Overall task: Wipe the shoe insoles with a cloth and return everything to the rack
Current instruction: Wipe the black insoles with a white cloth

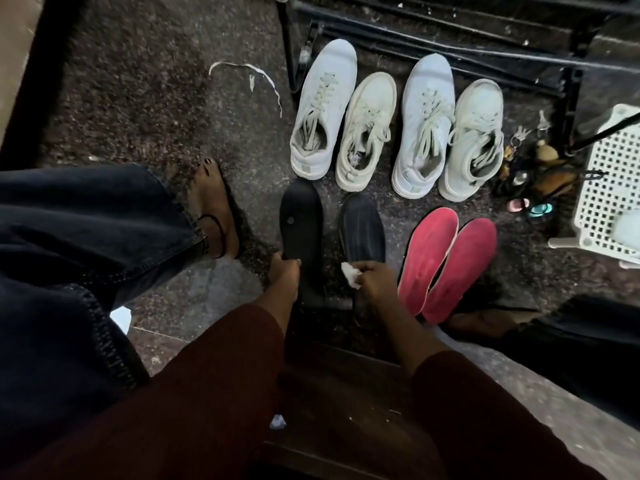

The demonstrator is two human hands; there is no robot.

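Two black insoles lie on the dark floor in front of me. My left hand grips the left black insole near its heel end. My right hand pinches a small white cloth at the heel of the right black insole. Two red insoles lie side by side to the right. Beyond them several white sneakers stand in a row, toes toward the black metal shoe rack.
A white perforated plastic basket stands at the right, with keys and small items beside it. My bare foot rests on the floor at the left. A white strip lies near the rack's left leg.
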